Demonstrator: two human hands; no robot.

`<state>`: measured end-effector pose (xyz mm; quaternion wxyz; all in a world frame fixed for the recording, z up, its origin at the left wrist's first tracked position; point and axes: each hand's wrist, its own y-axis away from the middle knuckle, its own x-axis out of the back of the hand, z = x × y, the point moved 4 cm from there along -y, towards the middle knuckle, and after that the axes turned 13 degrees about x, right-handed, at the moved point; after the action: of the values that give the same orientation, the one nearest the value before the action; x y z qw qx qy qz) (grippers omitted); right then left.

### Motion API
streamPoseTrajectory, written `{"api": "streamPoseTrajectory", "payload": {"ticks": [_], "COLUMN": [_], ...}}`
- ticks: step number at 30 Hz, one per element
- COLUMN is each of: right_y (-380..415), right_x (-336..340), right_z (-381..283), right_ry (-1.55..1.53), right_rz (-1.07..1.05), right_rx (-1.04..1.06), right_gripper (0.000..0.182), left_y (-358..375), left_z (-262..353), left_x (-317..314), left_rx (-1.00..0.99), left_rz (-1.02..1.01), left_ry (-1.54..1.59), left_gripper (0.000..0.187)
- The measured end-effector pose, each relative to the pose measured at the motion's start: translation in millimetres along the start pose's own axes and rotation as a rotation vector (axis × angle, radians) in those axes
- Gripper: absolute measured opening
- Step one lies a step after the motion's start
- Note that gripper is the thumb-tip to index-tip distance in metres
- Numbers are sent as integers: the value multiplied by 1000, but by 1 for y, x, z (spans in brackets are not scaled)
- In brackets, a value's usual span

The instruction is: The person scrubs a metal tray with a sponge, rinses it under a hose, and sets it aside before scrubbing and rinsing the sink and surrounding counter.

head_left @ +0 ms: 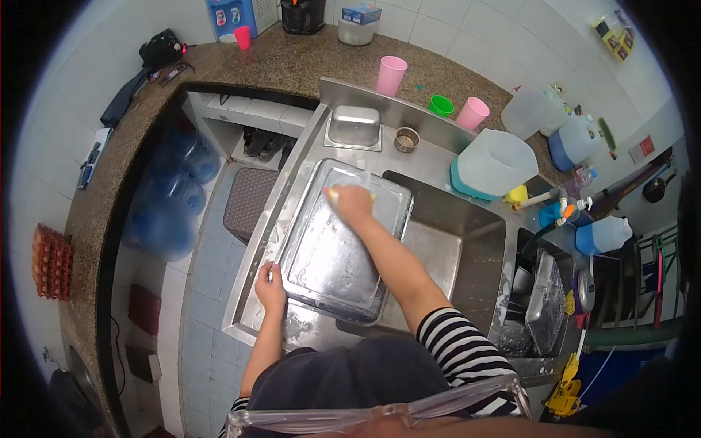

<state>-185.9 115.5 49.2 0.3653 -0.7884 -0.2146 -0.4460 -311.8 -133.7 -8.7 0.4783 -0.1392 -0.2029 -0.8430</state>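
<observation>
A large rectangular metal pan (328, 255), wet and shiny, lies tilted across the left edge of the sink, its flat face towards me. My left hand (271, 289) is closed on the pan's near left edge. With its fingers curled round a yellow sponge (333, 195), my right hand (353, 203) presses on the upper part of the pan; most of the sponge is hidden. Just beyond the pan, a smaller metal container (353, 125) and a small round metal bowl (407, 139) stand on the steel ledge.
The deep sink basin (478, 241) is to the right, and a second basin holds a soapy metal pan (544, 303). A cut-open plastic jug (493, 164) with blue liquid stands behind. Pink cups (392, 76) and a green cup (441, 106) line the counter. A brown stool (248, 201) is left below.
</observation>
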Motion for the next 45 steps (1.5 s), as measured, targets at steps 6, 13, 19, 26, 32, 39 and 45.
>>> {"api": "streamPoseTrajectory", "payload": {"ticks": [6, 13, 19, 26, 32, 39, 45], "right_y": [32, -57, 40, 182, 237, 131, 156], "right_x": [-49, -9, -12, 63, 44, 241, 280], "right_z": [-143, 26, 6, -58, 117, 199, 249], "right_ry": [-263, -57, 114, -200, -413, -1381, -1035], "right_rz": [-222, 162, 91, 94, 705, 1277, 915], "right_rx": [641, 191, -108, 401, -1078, -592, -618], "right_gripper": [17, 27, 26, 36, 29, 54, 49], "left_y": [-11, -13, -17, -21, -26, -2, 56], "left_z": [-20, -18, -32, -26, -24, 8, 52], "left_x": [-5, 5, 3, 7, 4, -4, -13], "left_rx": [12, -29, -89, 35, 70, 608, 373], "left_rz": [-88, 35, 188, 213, 23, -772, -537], "left_ry": [245, 236, 282, 297, 408, 747, 730], "left_gripper": [23, 24, 32, 36, 34, 45, 33]}}
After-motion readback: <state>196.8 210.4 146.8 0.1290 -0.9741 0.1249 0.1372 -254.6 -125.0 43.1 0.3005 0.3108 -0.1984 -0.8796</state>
